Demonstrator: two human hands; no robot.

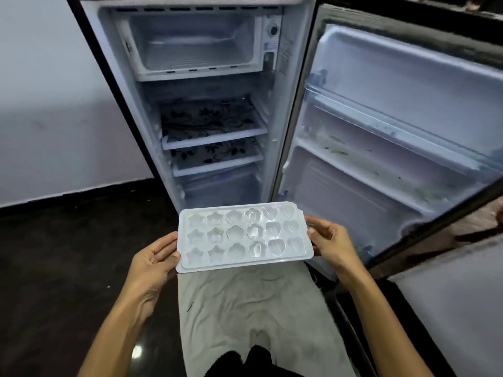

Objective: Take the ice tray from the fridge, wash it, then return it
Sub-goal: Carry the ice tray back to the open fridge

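Two hands are carrying the ice tray (244,237) in front of the open fridge (206,104), level and well clear of its shelves. The left hand (152,263) is supporting the tray's left short edge, fingers curled under it and thumb along the rim; the right hand (330,240) is pinching the right short edge, so each grip is grasping the tray and neither is released. The tray's long axis is running side to side between the hands, its star, flower and heart moulds facing up, and both hands are sitting equally near it. Whether the tray is coming out or going back cannot be told; either way, the freezer box (196,47) is lying straight ahead and above, with the fridge door (394,118) swung open to the right.
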